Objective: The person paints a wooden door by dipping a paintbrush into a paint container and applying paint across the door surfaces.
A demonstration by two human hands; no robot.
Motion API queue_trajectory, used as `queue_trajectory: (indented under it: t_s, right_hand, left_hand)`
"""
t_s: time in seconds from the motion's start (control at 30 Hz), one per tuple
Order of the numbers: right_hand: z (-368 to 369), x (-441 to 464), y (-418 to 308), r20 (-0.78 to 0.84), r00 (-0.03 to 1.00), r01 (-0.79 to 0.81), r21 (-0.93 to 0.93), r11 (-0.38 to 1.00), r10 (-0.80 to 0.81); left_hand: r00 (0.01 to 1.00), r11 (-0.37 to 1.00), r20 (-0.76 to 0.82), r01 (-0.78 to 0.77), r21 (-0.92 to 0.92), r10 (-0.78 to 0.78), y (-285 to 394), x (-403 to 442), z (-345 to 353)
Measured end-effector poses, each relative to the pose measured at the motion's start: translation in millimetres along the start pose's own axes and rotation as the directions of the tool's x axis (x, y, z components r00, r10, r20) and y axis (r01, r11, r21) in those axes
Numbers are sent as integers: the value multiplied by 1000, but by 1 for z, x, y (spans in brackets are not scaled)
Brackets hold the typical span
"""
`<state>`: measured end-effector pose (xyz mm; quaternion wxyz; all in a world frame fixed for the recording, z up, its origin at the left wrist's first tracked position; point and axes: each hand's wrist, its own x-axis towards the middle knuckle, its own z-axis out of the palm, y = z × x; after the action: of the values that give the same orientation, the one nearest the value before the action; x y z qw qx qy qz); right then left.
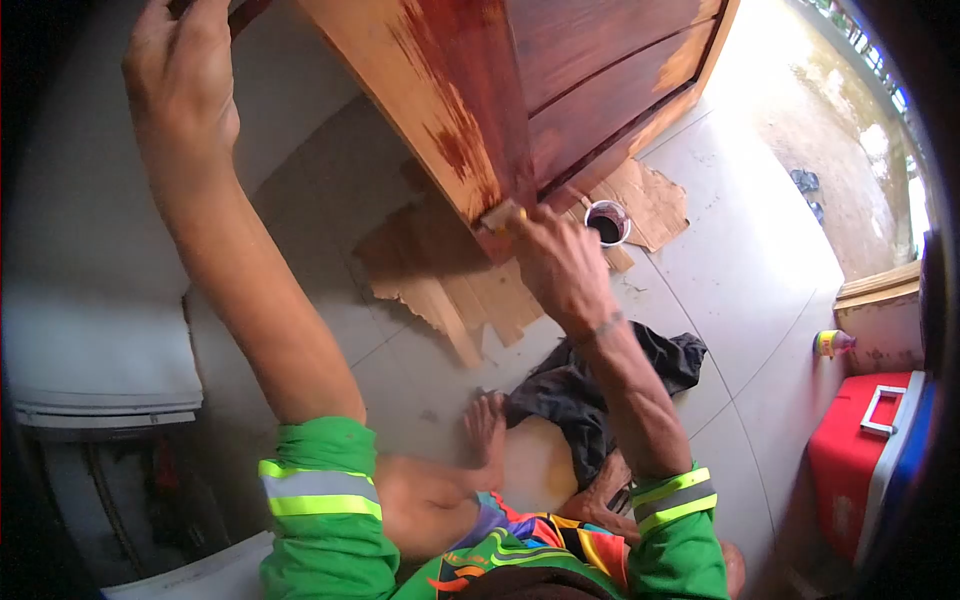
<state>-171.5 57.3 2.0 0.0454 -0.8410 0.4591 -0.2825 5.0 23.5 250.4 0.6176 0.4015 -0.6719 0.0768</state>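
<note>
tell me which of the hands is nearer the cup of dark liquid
Right. The right hand is close beside the cup, at its left in the picture; the left hand is far off, toward the picture's top left.

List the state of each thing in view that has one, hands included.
Right hand: closed on brush
Brush: at the panel's lower corner
Left hand: raised; grip unclear, cut off by frame
Wooden panel: partly coated dark red-brown, pale patches bare
Cup: open, dark liquid inside
Cardboard: flat, ragged-edged
Black cloth: crumpled on floor
Red box: lid state unclear
</note>
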Motion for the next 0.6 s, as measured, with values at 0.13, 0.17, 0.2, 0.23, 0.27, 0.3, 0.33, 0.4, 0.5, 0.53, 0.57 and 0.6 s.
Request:
queue_trajectory:
  t_s: [0.13, 0.17, 0.2, 0.23, 0.27, 0.3, 0.33, 0.4, 0.5, 0.53, 0.57, 0.6]
  right_hand:
    - [-103, 38, -42, -111, 994, 26, 65, 998, -19]
    - [-110, 37, -42, -183, 982, 61, 87, 994, -44]
    - [-116, 32, -41, -254, 965, 96, 108, 990, -66]
    - [-119, 27, -40, -326, 941, 136, 124, 983, -89]
    - [-108, 18, -37, -371, 928, 98, 136, 986, -41]
    - [-89, 10, -32, -367, 930, 55, 154, 987, 6]
    - [-62, -1, -25, -362, 931, 11, 171, 985, 53]
    - [21, -34, -5, -229, 961, -99, 241, 965, 156]
    - [78, -68, 7, -2, 952, -298, 238, 924, 307]
    - [80, -77, 10, 43, 945, -326, 229, 917, 325]
    - [83, -85, 13, 91, 936, -353, 220, 909, 341]
    - [67, -81, 12, 172, 919, -383, 182, 905, 354]
  left_hand:
    - [991, 999, 123, -42, -16, 44, -11, 1, -16]
    - [993, 999, 106, -46, -5, 46, -12, 3, -13]
    - [995, 999, 90, -50, 5, 49, -14, 4, -11]
    - [997, 999, 68, -46, 6, 46, -14, 5, -7]
    - [998, 999, 45, -42, 7, 42, -15, 5, -4]
    - [999, 999, 24, -36, 8, 36, -15, 5, -1]
    - [1000, 999, 2, -31, 8, 31, -15, 5, 2]
    - [1000, 1000, 3, -26, -2, 26, -15, 4, 3]
    - [997, 999, 77, -21, -40, 24, -6, -3, -3]
    - [995, 999, 100, -21, -49, 25, -5, -4, -5]
    - [994, 999, 102, -24, -34, 27, -9, -2, -8]
    - [994, 999, 104, -27, -20, 29, -13, 0, -10]
